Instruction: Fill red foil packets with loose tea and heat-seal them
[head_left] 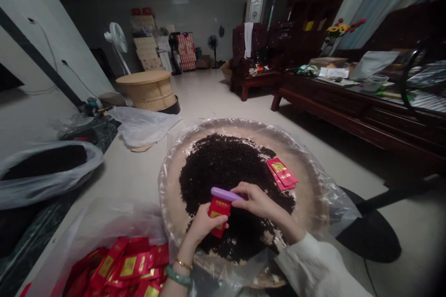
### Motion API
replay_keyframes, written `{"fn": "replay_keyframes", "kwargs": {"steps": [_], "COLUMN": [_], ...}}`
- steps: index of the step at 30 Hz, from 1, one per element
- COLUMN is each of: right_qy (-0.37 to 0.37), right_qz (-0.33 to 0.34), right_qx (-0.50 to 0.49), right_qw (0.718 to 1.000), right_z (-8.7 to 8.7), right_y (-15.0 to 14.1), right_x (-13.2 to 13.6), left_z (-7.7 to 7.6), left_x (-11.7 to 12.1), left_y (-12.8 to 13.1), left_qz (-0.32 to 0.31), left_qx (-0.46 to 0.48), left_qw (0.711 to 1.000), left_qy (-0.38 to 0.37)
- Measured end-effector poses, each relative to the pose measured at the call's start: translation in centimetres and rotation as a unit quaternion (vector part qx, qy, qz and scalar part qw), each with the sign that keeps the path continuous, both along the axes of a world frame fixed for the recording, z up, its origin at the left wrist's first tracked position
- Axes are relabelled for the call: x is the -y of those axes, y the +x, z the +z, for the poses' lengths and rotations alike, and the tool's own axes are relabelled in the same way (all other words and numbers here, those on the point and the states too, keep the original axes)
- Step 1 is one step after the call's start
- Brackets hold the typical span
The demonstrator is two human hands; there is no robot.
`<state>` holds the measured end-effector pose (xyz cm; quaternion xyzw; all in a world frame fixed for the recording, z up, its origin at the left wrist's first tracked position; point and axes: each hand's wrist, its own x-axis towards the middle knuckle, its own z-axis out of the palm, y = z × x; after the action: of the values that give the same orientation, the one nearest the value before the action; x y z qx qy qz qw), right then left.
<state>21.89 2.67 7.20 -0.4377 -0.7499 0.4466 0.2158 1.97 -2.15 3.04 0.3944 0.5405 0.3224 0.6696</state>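
Note:
My left hand [208, 222] is closed around a small red packet [220, 212] with gold print, holding it upright over the tray. In my right hand [256, 200], thumb and fingers grip a slim purple hand-held tool [223, 193]. The tool lies across the packet's top edge; its exact kind is not clear. Below both hands spreads a heap of dark, dry loose leaves [223, 162], like tea, on a round shallow tray [311, 185] lined with clear plastic. Two or so flat red packets [282, 173] lie on the tray's right side.
A clear plastic bag full of red packets [127, 264] stands at lower left. Beyond it, another bag [94, 167] holds dark leaves. A round wooden drum [148, 93] sits farther back. On the right are a fan base [372, 236] and a long dark wooden table [331, 111].

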Motion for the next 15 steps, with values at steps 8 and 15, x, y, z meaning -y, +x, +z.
{"fn": "replay_keyframes", "kwargs": {"steps": [8, 15], "right_qy": [0.01, -0.002], "right_qz": [-0.008, -0.009], "right_qx": [0.057, 0.066], "right_qw": [0.998, 0.998], "right_z": [-0.3, -0.7], "right_y": [0.11, 0.19], "right_x": [0.03, 0.03], "left_z": [-0.11, -0.01], "left_x": [0.24, 0.29], "left_y": [-0.03, 0.04], "left_qz": [-0.048, -0.031], "left_qx": [0.046, 0.081], "left_qw": [0.998, 0.996], "left_qy": [-0.001, -0.02]}}
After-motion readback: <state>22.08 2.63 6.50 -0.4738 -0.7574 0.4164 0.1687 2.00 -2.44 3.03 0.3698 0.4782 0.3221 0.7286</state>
